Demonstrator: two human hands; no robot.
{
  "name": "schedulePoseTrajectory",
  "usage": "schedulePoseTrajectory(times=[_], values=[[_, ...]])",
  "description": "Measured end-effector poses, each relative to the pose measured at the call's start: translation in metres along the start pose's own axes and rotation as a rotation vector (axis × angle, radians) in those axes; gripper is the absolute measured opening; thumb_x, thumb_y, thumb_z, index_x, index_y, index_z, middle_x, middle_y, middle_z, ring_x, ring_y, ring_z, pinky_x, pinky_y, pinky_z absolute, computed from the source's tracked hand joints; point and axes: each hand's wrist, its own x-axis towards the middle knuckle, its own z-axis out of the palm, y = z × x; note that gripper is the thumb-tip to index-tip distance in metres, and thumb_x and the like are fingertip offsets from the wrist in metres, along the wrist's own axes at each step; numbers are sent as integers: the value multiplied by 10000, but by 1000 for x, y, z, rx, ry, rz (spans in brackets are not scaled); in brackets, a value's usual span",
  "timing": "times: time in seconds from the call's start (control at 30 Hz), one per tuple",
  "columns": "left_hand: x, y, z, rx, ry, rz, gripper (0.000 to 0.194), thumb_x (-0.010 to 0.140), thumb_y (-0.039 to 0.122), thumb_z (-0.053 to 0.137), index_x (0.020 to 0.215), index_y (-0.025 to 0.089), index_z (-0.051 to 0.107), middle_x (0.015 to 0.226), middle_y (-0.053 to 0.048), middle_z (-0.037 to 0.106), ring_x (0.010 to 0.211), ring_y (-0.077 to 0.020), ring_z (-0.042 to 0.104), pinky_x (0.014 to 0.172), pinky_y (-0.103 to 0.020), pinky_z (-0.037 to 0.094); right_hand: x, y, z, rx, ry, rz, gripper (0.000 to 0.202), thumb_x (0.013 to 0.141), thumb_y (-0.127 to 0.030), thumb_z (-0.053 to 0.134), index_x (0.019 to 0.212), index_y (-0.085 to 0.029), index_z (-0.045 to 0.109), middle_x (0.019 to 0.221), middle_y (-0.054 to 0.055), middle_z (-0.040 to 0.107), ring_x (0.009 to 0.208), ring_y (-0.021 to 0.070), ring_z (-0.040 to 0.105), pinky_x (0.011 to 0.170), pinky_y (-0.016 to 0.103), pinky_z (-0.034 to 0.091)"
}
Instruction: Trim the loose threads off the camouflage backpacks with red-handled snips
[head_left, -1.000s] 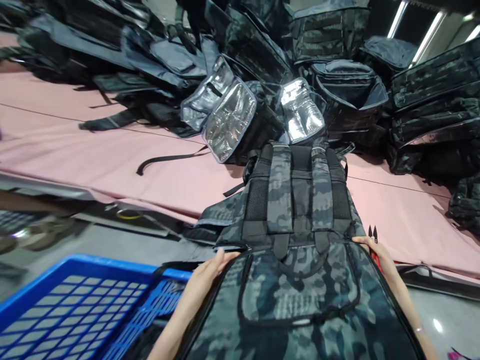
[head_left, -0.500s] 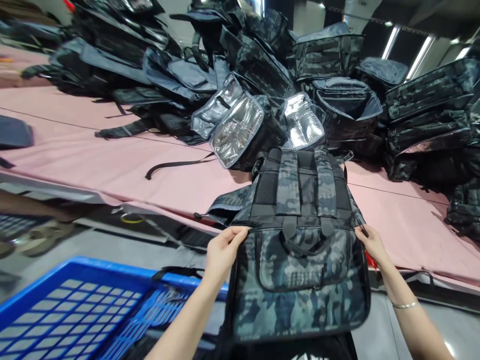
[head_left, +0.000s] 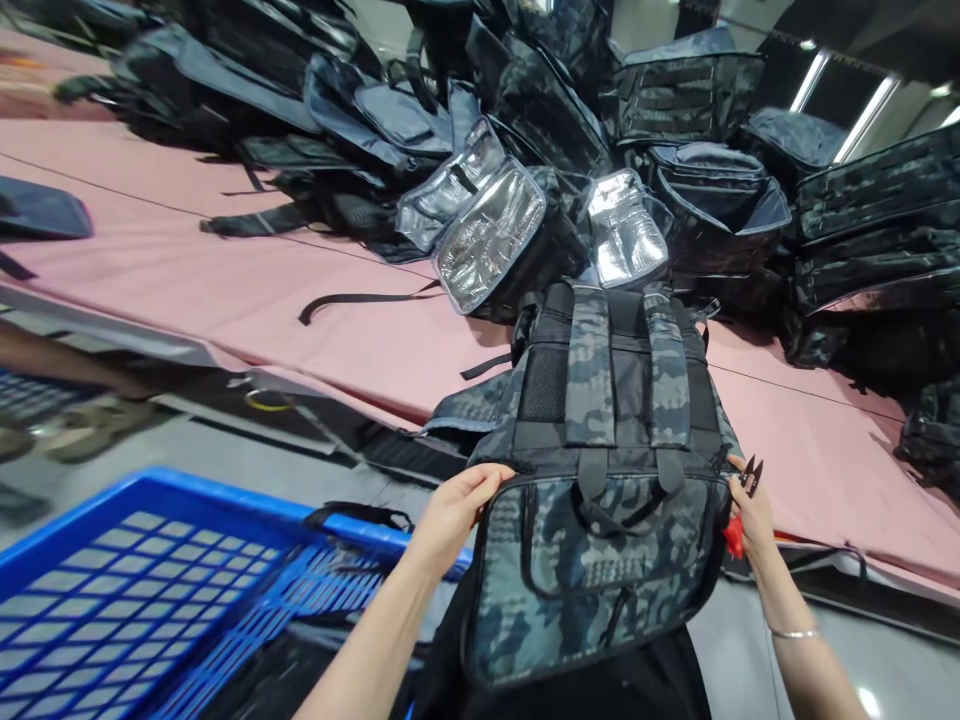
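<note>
A camouflage backpack (head_left: 544,385) lies at the pink table's front edge, its padded shoulder straps facing up and its camouflage flap (head_left: 592,635) hanging toward me. My left hand (head_left: 466,498) pinches the left corner where the flap meets the body. At the opposite corner, the fingers of my right hand (head_left: 754,515) are closed on the edge. Dark-bladed thread snips (head_left: 751,476) stick up from that same hand, and a red piece (head_left: 733,537) shows beneath its fingers. A carry loop (head_left: 616,520) hangs between the two hands.
Several dark camouflage bags (head_left: 690,100) are heaped along the back of the pink table (head_left: 360,350). Two silver-lined bags (head_left: 491,240) lie behind the backpack. A blue plastic crate (head_left: 150,480) stands at lower left. Another person's foot (head_left: 97,425) shows at far left.
The flap's lower edge has tilted and drawn in toward me. My right hand has turned, so the snips and red piece now show more. The view has shifted slightly.
</note>
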Motion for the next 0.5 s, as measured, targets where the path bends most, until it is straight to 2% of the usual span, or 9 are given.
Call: schedulePoseTrajectory(times=[0.03, 0.1, 0.2, 0.27, 0.33, 0.37, 0.43, 0.5], values=[[-2, -1, -2, 24, 20, 17, 390, 636, 530, 652, 758, 161, 678, 664, -39, 654, 596, -171, 576, 559, -274, 446, 0, 2, 1, 8, 15, -20, 531, 658, -424, 730, 1116, -229, 543, 488, -130, 284, 350, 17, 177, 325, 140, 155], [-5, -1, -5, 131, 145, 134, 308, 682, 471, 643, 803, 191, 684, 758, -42, 683, 742, -201, 605, 694, -304, 464, 0, 3, 2, 6, 40, -54, 529, 661, -406, 731, 1124, -224, 552, 510, -122, 320, 356, 11, 188, 327, 137, 164], [-2, 4, -8, 550, 334, 565, 204, 787, 339, 576, 931, 237, 678, 950, -60, 693, 897, -219, 592, 855, -362, 429, -1, 2, 5, 3, 55, -67, 521, 660, -409, 727, 1117, -225, 555, 510, -122, 327, 351, 9, 179, 329, 140, 161], [4, 9, -9, 872, 317, 854, 193, 824, 261, 531, 954, 249, 673, 1037, -73, 678, 909, -222, 590, 830, -372, 438, -3, -1, 6, -54, 50, -75, 509, 675, -433, 705, 1113, -213, 564, 491, -121, 321, 342, 17, 186, 330, 150, 164], [11, 13, -9, 1028, 243, 1008, 161, 828, 203, 526, 888, 252, 667, 1008, -52, 687, 880, -208, 600, 761, -339, 449, -8, -7, 6, -216, 62, -133, 459, 722, -459, 651, 1087, -187, 594, 493, -94, 393, 356, 45, 294, 350, 172, 247], [14, 15, -8, 1038, 219, 1056, 143, 827, 179, 526, 847, 242, 653, 951, -38, 695, 849, -192, 607, 735, -317, 449, -11, -11, 6, -330, 97, -194, 422, 755, -462, 613, 1066, -177, 612, 527, -60, 472, 407, 76, 401, 394, 194, 330], [13, 17, -4, 948, 207, 1109, 114, 829, 143, 519, 807, 210, 609, 822, -21, 691, 773, -154, 616, 715, -278, 454, -23, -21, 10, -559, 247, -390, 346, 817, -435, 542, 1013, -166, 639, 719, 36, 626, 663, 166, 584, 604, 284, 473], [6, 20, 4, 798, 200, 1093, 102, 843, 125, 486, 832, 187, 566, 728, -8, 662, 684, -119, 612, 684, -236, 464, -38, -32, 20, -697, 412, -625, 266, 851, -366, 512, 965, -167, 646, 906, 92, 656, 887, 221, 597, 800, 373, 470]])
